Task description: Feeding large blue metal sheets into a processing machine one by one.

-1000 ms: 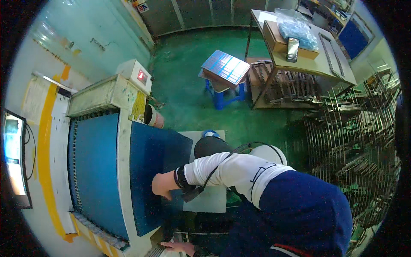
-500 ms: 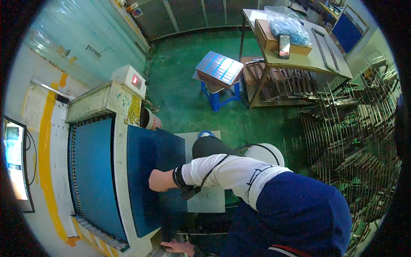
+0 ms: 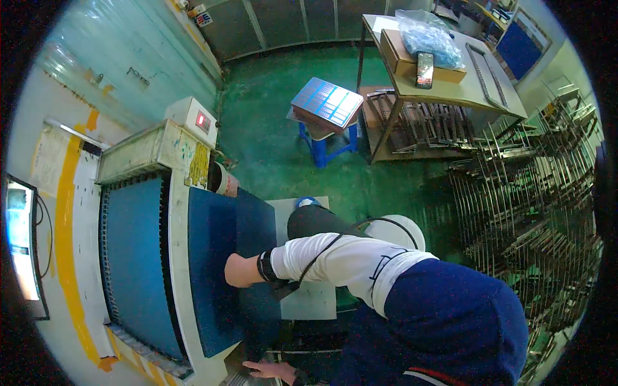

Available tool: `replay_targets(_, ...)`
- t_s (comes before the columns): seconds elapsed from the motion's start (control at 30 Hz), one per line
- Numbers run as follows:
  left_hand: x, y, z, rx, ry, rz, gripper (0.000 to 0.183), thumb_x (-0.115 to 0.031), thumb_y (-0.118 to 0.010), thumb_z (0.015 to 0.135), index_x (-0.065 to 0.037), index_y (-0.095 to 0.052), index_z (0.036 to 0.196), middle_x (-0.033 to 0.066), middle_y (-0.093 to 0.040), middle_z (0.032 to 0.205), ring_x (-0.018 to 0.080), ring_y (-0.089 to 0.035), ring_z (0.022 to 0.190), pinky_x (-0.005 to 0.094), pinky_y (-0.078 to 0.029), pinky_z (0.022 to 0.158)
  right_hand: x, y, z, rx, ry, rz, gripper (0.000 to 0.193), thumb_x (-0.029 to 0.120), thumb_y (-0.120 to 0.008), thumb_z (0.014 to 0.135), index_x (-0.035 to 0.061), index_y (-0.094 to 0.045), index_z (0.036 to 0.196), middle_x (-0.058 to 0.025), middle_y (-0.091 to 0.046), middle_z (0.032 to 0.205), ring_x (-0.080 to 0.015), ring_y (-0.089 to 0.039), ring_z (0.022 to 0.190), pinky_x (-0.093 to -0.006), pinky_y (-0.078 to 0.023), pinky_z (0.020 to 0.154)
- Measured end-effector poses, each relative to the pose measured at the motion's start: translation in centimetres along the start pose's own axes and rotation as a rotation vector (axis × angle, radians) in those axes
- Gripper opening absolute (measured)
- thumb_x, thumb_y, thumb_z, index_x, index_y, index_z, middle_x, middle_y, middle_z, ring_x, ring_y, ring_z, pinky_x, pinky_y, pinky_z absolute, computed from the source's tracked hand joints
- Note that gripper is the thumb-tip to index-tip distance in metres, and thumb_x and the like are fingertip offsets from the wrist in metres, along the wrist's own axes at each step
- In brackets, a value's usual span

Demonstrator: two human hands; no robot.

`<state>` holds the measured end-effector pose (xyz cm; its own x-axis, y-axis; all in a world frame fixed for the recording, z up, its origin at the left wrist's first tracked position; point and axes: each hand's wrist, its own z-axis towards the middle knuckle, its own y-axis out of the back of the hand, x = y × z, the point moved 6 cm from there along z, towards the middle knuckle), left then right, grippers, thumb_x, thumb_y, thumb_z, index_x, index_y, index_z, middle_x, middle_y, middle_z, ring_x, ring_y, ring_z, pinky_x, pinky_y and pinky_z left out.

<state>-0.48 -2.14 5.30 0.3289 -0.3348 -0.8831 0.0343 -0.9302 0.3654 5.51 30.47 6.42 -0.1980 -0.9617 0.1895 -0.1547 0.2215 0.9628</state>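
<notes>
My right hand [image 3: 242, 270], at the end of a white-sleeved arm with a dark wrist strap, looks closed, back of the hand up. It lies over the fold line of a dark blue panel [image 3: 209, 257], and its curled fingers are hidden. The panel's darker face slopes down beside it, toward the floor. Beyond, a lighter blue flat bed [image 3: 135, 257] sits in the pale frame [image 3: 180, 283] of a machine. At the lower edge my left hand [image 3: 273, 370] has its fingers stretched out, close to the machine's near corner; nothing shows in its grasp.
A control box [image 3: 194, 122] with a lit display tops the machine; a bucket [image 3: 225, 181] stands beside it. Farther off are a blue stool [image 3: 328, 151] carrying stacked patterned sheets [image 3: 327, 101], and a table [image 3: 463, 90]. Metal racks [image 3: 515, 219] fill the right side.
The whole view has shifted very slightly left. My right hand stays over the panel, and my left hand keeps its fingers stretched near the machine's corner.
</notes>
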Motion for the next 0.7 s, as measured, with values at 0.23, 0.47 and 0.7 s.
replay_targets(0.23, 2.9, 1.1, 3.2, 0.077, -0.133, -0.077, 0.063, -0.050, -0.044, 0.093, -0.021, -0.026, 0.145, 0.0068, -0.021, 0.150, 0.0347, -0.039, 0.128, 0.0533, -0.040, 0.095, 0.5, 0.7, 0.2, 0.031, -0.033, 0.008, 0.016, 0.024, -0.067, 0.078, 0.0124, -0.073, 0.086, -0.0027, -0.068, 0.083, -0.0218, -0.063, 0.073, -0.0365, -0.041, 0.051)
replay_targets(0.47, 2.6, 0.8, 2.1, -0.118, 0.072, -0.029, 0.055, -0.045, -0.039, 0.096, -0.024, -0.029, 0.145, 0.0075, -0.034, 0.145, 0.0339, -0.041, 0.126, 0.0503, -0.042, 0.095, 0.6, -0.4, 0.7, 0.079, -0.009, 0.004, 0.013, 0.023, -0.068, 0.076, 0.0153, -0.073, 0.086, -0.0011, -0.067, 0.081, -0.0214, -0.062, 0.071, -0.0367, -0.041, 0.052)
replay_targets(0.7, 4.0, 1.6, 4.4, 0.036, -0.220, -0.092, 0.049, -0.038, -0.037, 0.098, -0.016, -0.035, 0.142, 0.0136, -0.037, 0.141, 0.0341, -0.047, 0.118, 0.0471, -0.044, 0.096, 0.8, -0.4, 0.5, 0.038, 0.029, 0.018, 0.016, 0.023, -0.070, 0.073, 0.0111, -0.072, 0.082, -0.0026, -0.067, 0.079, -0.0238, -0.062, 0.069, -0.0397, -0.042, 0.051)
